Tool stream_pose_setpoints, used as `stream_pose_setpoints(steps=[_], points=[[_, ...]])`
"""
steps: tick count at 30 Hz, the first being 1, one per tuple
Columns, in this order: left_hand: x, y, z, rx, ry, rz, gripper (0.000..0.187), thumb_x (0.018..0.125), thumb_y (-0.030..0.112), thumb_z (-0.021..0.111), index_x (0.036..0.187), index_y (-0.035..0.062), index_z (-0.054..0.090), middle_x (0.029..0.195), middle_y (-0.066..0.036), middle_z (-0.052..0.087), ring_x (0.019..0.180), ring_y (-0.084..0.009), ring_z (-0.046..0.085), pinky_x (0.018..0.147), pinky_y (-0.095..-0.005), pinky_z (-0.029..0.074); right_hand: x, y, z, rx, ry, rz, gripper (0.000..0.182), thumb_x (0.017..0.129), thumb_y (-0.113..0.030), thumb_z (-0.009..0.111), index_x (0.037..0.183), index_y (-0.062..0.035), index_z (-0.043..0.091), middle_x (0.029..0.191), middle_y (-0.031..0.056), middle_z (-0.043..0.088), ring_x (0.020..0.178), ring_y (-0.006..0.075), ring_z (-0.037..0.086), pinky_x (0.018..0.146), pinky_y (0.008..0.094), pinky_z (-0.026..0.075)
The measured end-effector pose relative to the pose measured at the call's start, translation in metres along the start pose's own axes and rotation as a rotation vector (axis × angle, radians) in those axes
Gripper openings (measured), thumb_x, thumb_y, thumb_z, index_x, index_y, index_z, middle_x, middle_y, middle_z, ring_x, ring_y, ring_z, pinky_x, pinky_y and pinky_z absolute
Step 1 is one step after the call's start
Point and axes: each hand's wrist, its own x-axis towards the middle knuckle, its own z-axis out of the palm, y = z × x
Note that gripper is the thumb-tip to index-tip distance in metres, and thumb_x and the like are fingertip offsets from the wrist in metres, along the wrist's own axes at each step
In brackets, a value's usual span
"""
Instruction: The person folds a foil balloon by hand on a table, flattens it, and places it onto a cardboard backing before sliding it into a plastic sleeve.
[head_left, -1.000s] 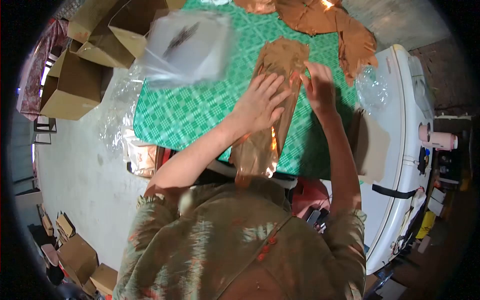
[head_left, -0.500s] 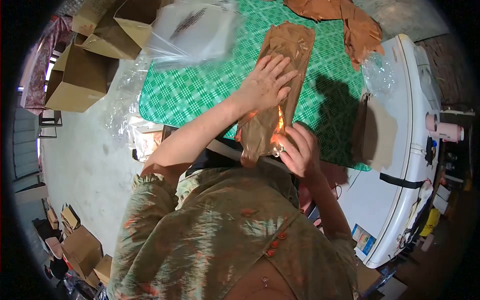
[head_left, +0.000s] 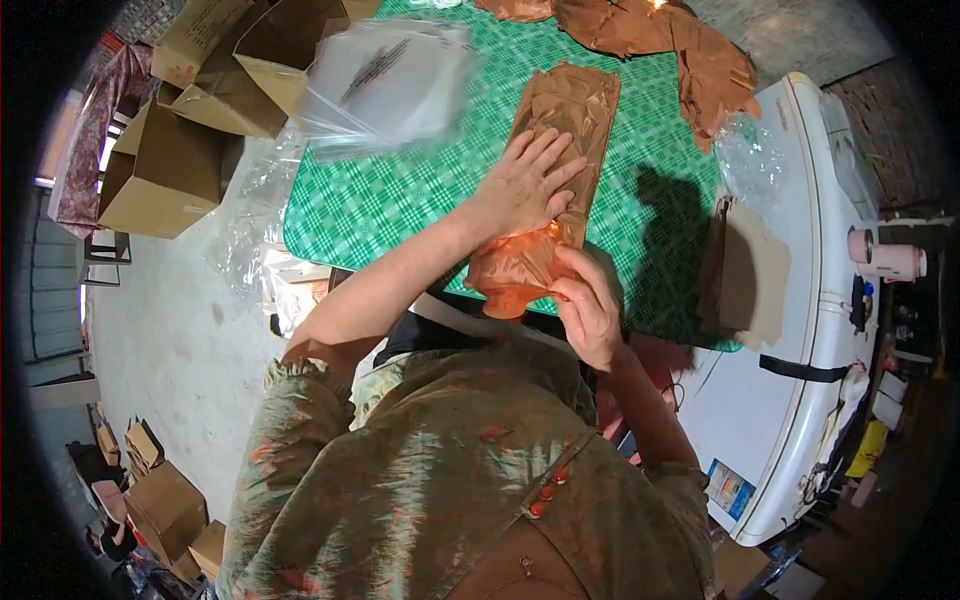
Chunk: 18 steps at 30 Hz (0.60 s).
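A long, flat, folded piece of sheer brown material (head_left: 580,95), which looks like nylon stockings, lies on the green checked tablecloth (head_left: 400,205) in front of me. My left hand (head_left: 530,185) rests flat on its middle with the fingers stretched out. At the near end, my right hand (head_left: 590,305) pinches the right edge of the material between thumb and fingers. That near end bunches into a loose rounded tip hanging at the table edge, and light glows orange through it.
Clear plastic bags (head_left: 385,85) are stacked at the back left. More brown pieces (head_left: 715,75) lie along the far edge. Card sheets (head_left: 755,265) stand at the right beside a white fridge-like cabinet (head_left: 805,200). Open cardboard boxes (head_left: 165,180) are on the left.
My right hand has lifted and spread the near end of the brown material. My left hand has stayed flat on it, and the view has shifted slightly.
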Motion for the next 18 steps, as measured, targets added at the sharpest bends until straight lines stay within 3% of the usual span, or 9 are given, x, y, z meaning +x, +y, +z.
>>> stream_pose_setpoints(steps=[3, 7, 8, 12, 18], points=[[0.000, 0.000, 0.001, 0.046, 0.012, 0.000, 0.057, 0.109, 0.044, 0.043, 0.159, 0.0162, 0.050, 0.165, -0.017, 0.044, 0.156, -0.0339, 0.032, 0.129, -0.0526, 0.019, 0.009, -0.001, -0.004, 0.001, -0.023, -0.024, 0.039, 0.087, 0.003, 0.076, 0.123, -0.0027, 0.061, 0.143, 0.0181, 0.057, 0.130, 0.0406, 0.059, 0.106, 0.0461, 0.054], [0.000, 0.001, -0.003, -0.007, -0.020, -0.009, 0.059, 0.107, 0.039, 0.050, 0.160, 0.0137, 0.047, 0.166, -0.020, 0.040, 0.157, -0.0361, 0.031, 0.130, -0.0526, 0.021, 0.019, 0.017, -0.007, -0.243, -0.086, -0.137, 0.046, 0.085, 0.002, 0.077, 0.128, -0.0051, 0.061, 0.141, 0.0166, 0.060, 0.130, 0.0377, 0.059, 0.107, 0.0468, 0.055], [0.000, 0.001, -0.004, -0.006, -0.019, -0.007, 0.059, 0.107, 0.039, 0.050, 0.160, 0.0136, 0.047, 0.166, -0.020, 0.040, 0.157, -0.0360, 0.031, 0.130, -0.0525, 0.020, 0.021, 0.020, -0.007, -0.290, -0.035, -0.133, 0.045, 0.084, 0.002, 0.074, 0.127, -0.0066, 0.063, 0.134, 0.0123, 0.065, 0.128, 0.0333, 0.061, 0.103, 0.0462, 0.054], [0.002, 0.000, -0.003, 0.006, -0.019, -0.004, 0.060, 0.107, 0.040, 0.049, 0.160, 0.0130, 0.047, 0.165, -0.020, 0.041, 0.157, -0.0361, 0.031, 0.130, -0.0523, 0.020, 0.042, 0.039, -0.013, -0.421, -0.030, -0.131, 0.032, 0.082, 0.000, 0.069, 0.114, -0.0048, 0.070, 0.121, 0.0074, 0.070, 0.121, 0.0285, 0.064, 0.097, 0.0438, 0.049], [0.001, 0.002, -0.006, -0.016, -0.051, -0.019, 0.060, 0.110, 0.042, 0.044, 0.162, 0.0109, 0.042, 0.167, -0.019, 0.039, 0.159, -0.0349, 0.028, 0.131, -0.0517, 0.017, 0.069, 0.076, -0.019, -0.427, -0.028, -0.149, 0.031, 0.079, 0.004, 0.068, 0.109, -0.0026, 0.069, 0.114, 0.0096, 0.070, 0.118, 0.0310, 0.064, 0.100, 0.0457, 0.051]])
